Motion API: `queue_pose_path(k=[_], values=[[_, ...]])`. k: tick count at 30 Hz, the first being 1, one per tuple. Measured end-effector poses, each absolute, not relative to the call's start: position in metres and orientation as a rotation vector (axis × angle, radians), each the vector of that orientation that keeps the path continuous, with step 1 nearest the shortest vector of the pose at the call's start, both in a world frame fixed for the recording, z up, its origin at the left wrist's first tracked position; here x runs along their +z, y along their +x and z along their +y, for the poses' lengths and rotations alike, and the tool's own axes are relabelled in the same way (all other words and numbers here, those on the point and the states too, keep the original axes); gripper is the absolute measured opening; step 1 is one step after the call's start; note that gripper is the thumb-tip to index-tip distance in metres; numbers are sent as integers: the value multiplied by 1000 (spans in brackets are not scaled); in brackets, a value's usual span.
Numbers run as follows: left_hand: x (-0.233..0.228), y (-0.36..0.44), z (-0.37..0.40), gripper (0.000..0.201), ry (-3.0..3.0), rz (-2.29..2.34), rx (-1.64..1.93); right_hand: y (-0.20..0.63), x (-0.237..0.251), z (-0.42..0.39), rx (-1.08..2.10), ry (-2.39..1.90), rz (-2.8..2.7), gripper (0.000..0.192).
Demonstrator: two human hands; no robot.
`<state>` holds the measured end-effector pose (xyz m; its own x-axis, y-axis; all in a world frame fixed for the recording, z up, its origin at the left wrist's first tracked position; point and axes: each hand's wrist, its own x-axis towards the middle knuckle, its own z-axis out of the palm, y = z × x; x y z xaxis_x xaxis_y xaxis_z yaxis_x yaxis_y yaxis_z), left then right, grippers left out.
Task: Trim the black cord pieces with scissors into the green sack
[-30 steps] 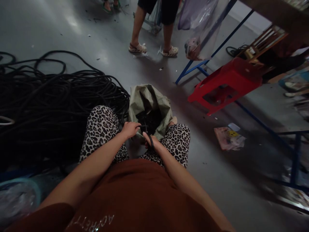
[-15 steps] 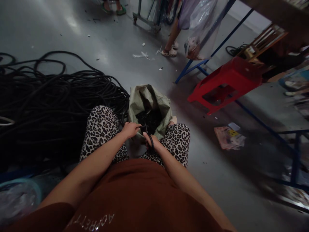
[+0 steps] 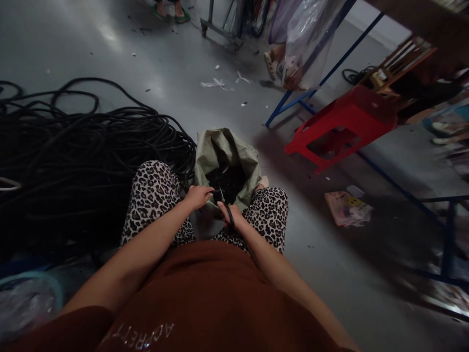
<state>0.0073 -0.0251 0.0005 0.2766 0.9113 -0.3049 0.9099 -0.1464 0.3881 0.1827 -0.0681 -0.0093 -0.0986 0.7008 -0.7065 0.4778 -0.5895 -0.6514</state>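
Between my knees stands an open green woven sack, with a heap of small black pieces inside. My right hand is closed around the handles of a pair of scissors, whose blades point up over the sack's near rim. Close beside the blades, my left hand pinches a short black piece, which looks like rubber cord or strip. Its end lies at the scissor blades; whether they touch it is too small to tell.
A large tangle of black cord covers the floor at left. Right of the sack are a red plastic stool, a blue metal frame and a plastic packet. A tub stands at lower left. Other people's feet show at the top.
A person's foot by the blue frame has moved right, behind the hanging clear bag. My hands, the scissors and the sack stay nearly in place; the scissor blades have shifted slightly.
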Motion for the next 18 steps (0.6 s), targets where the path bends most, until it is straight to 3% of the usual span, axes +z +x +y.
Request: queue_pose_path(k=[18], values=[[-3, 5, -23, 33, 2045, 1626, 0, 188, -6, -69, 1684, -1953, -1536, 52]])
